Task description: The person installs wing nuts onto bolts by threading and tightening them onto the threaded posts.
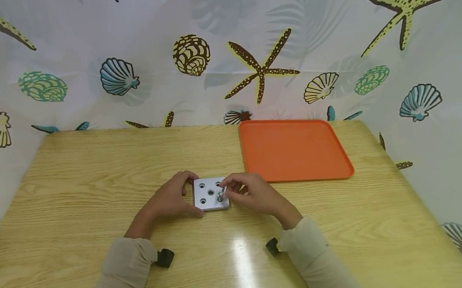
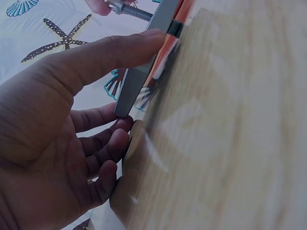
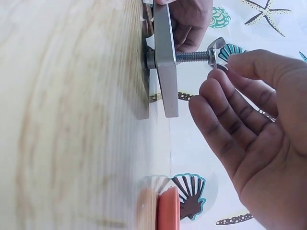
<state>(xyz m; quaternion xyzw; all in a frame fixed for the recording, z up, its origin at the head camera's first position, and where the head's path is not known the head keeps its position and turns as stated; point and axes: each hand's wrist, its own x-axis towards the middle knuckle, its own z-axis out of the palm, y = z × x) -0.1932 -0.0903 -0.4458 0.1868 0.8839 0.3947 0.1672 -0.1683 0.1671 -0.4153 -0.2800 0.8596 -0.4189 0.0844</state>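
Note:
A silvery metal plate (image 1: 210, 184) with several round holes lies level, held slightly above the wooden table. My left hand (image 1: 169, 199) grips it from the left, thumb on the near edge and fingers at the far edge. Through the near right hole a threaded bolt (image 3: 192, 57) stands upright, its head below the plate in the right wrist view. Near the bolt's top end sits a wing nut (image 3: 216, 46). Thumb and index finger of my right hand (image 1: 257, 195) pinch at this wing nut, while the other fingers are loosely bent beside it.
An orange tray (image 1: 295, 149) lies at the back right of the wooden table (image 1: 103, 176), beyond my right hand. A curtain with shells and starfish (image 1: 150, 21) hangs behind the table and along its sides.

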